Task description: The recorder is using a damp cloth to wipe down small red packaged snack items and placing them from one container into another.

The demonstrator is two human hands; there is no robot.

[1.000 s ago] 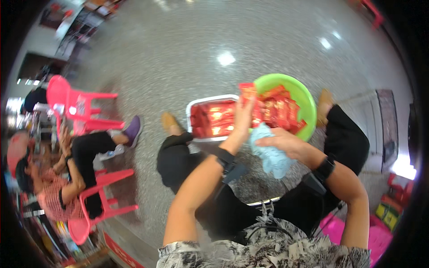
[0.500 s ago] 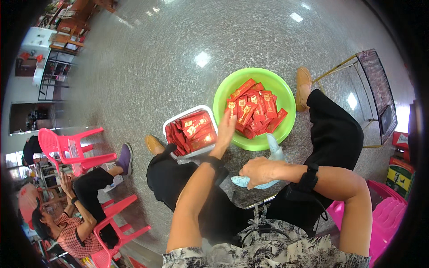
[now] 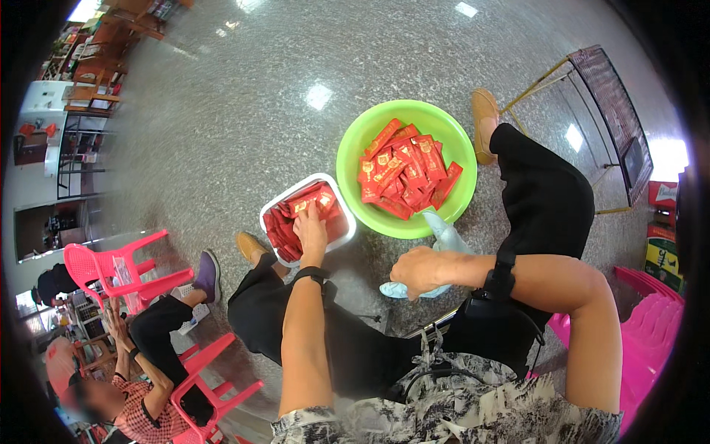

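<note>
My left hand (image 3: 310,231) is inside a white plastic tub (image 3: 350,228), its bent fingers on a red packet (image 3: 323,198) with gold print. More red packets (image 3: 279,235) lie around it in the tub. Right beside the tub, a lime-green basin (image 3: 464,185) holds a heap of similar narrow red packets (image 3: 414,164). Nearer to me, below the basin, my right hand (image 3: 418,271) is closed over a bunched light blue thing (image 3: 447,235), perhaps a cloth or glove. One end of it reaches up against the basin's rim.
A seated person (image 3: 144,392) is at the left by pink plastic chairs (image 3: 122,266). At the right are a metal-framed rack or chair (image 3: 610,111), stacked pink stools (image 3: 651,333) and cartons (image 3: 663,251). My shoes (image 3: 484,122) flank the containers on the speckled floor (image 3: 244,96).
My left hand has moved left from the packets in the green basin to those in the white tub. My right hand stays on the light blue thing. The view has shifted slightly.
</note>
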